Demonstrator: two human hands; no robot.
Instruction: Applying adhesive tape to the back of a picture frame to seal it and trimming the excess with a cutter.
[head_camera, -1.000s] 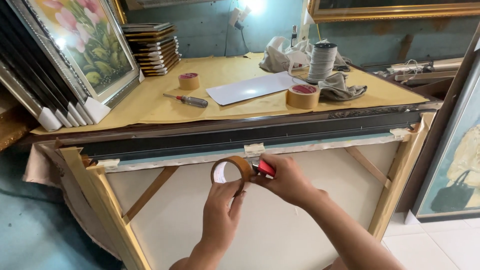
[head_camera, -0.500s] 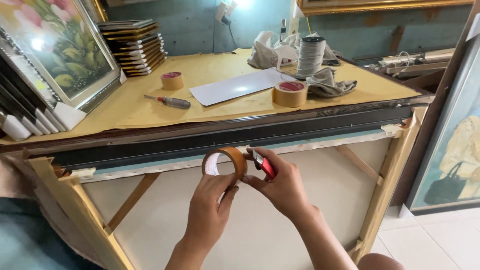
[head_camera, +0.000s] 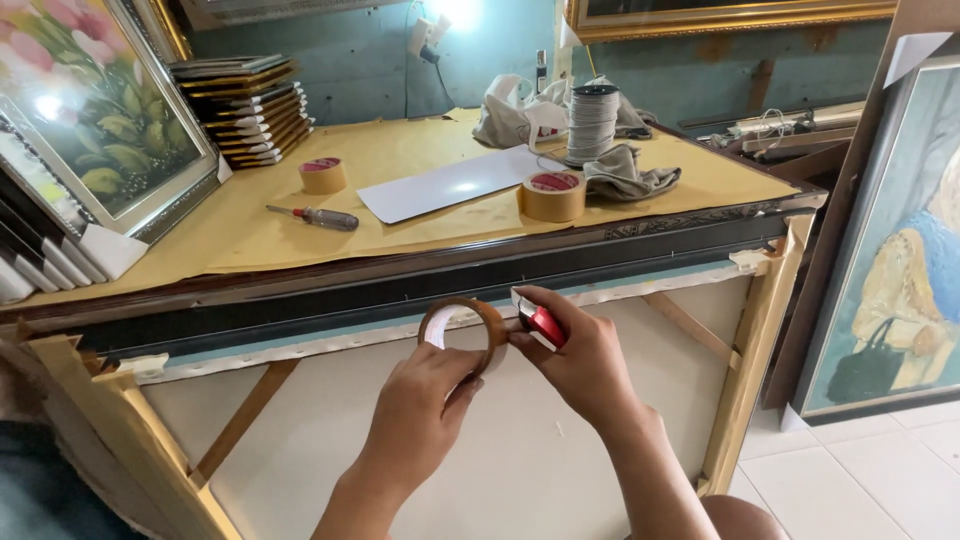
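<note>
1. A large stretched canvas seen from the back, cream cloth on a pale wooden stretcher frame (head_camera: 745, 390), leans against the near edge of the bench and fills the near part of the scene, with diagonal wooden braces in its upper corners.
2. A long workbench covered with tan brown paper (head_camera: 420, 215) runs from left to right beyond the canvas; a dark moulded frame length lies along its near edge.
3. A flower painting in a silver frame (head_camera: 95, 110) leans at the far left, and a painting of a figure in blue (head_camera: 890, 260) stands at the right on the tiled floor.
4. A stack of thin gilt-edged frames (head_camera: 245, 110) sits at the far left of the bench; a white rectangular sheet (head_camera: 450, 185) lies near the middle.
5. Crumpled grey cloths (head_camera: 625, 175) and a spool of pale cord (head_camera: 593, 122) sit at the far right of the bench.
6. The left hand (head_camera: 420, 420) holds a roll of brown packing tape (head_camera: 465, 330) upright in front of the canvas top, thumb and fingers pinched on its near rim.
7. The right hand (head_camera: 585, 365) is closed around a small red-and-white cutter (head_camera: 540, 320), its tip just beside the roll's right side.
8. Two more brown tape rolls (head_camera: 552, 195) rest flat on the bench, one left, one right.
9. A red-handled screwdriver (head_camera: 315, 216) lies near the left roll.
</note>
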